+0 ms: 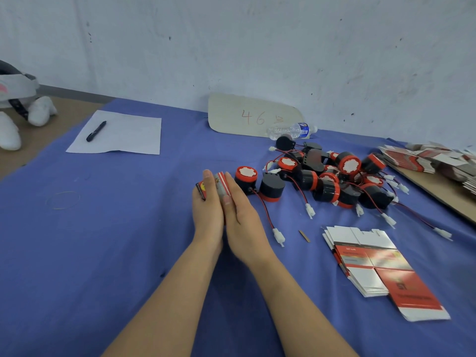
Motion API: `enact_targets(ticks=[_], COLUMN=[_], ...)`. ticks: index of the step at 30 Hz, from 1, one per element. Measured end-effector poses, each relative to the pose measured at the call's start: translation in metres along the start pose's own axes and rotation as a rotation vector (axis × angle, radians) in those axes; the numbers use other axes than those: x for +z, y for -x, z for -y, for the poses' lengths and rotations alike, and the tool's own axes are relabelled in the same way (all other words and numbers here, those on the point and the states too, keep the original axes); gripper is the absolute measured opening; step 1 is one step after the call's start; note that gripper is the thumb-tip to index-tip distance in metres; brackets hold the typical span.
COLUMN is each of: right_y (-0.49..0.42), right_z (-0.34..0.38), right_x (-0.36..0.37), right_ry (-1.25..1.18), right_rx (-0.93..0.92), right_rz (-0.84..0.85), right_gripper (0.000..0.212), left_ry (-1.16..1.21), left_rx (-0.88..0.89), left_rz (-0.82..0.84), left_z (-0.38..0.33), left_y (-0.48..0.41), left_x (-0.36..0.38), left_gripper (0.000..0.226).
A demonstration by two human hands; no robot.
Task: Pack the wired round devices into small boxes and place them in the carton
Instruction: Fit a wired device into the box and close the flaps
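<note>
My forearms reach in from the near edge. My left grip and right grip lie palm to palm, fingers straight, pressing a small box between them, nothing curled round it. The rest I place from the pile of wired round devices on the blue desk. Well left of it lies a sheet of paper with a pen. The box is just left of the pile. Behind the pile is a water bottle, and on its near side is a stack of flat boxes.

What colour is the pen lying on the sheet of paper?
The pen is black; the head view, the only one, shows it clearly on the white paper.
</note>
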State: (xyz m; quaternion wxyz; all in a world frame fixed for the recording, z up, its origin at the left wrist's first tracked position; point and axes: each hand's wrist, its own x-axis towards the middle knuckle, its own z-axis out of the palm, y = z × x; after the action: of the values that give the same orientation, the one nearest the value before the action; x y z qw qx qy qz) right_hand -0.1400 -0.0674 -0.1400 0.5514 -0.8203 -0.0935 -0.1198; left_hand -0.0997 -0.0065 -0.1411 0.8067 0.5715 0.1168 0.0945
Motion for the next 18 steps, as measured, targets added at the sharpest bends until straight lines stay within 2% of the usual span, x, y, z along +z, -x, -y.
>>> enact_targets(ticks=[12,18], right_y=[0.0004,-0.0021], right_z=[0.0001,-0.0013], right_x=[0.0007,-0.0015], right_ry=[0.037,-0.114], right_rx=[-0.006,0.051], right_rz=[-0.016,0.01], right_gripper=[0.043,0.045], left_ry=[-0.033,0.048], left_rx=[0.042,-0.053], left_rz=[0.0,0.038], left_z=[-0.0006,-0.0036], left_y=[0.0005,0.0025], left_x=[-0.0005,-0.0001], left_gripper=[0.054,0.06])
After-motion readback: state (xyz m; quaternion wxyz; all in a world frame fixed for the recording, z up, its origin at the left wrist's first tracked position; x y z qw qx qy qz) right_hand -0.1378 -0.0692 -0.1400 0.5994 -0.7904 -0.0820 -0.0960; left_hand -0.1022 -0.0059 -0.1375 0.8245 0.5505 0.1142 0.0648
